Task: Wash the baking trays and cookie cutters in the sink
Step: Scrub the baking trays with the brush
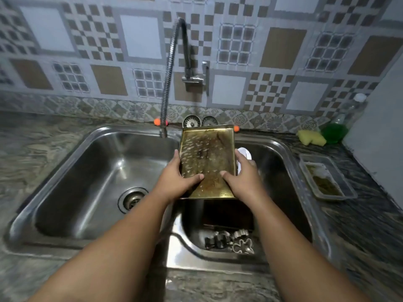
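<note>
A greasy gold-coloured baking tray (207,153) is held up over the divider of the double sink, tilted toward me. My left hand (177,175) grips its left edge, thumb on the inner face. My right hand (238,174) grips its right edge the same way. Below, in the right basin (283,171), lies a dark tray (226,214), partly hidden by the raised one. Several metal cookie cutters (231,241) lie at the front of that basin. The left basin (91,175) holds only its drain (132,199).
A flexible tap (169,70) ends over the back of the left basin; no water shows. A yellow sponge (311,137), a green scrubber (333,132) and a clear bottle (354,110) sit at the back right. A clear plastic container (327,179) stands on the right counter.
</note>
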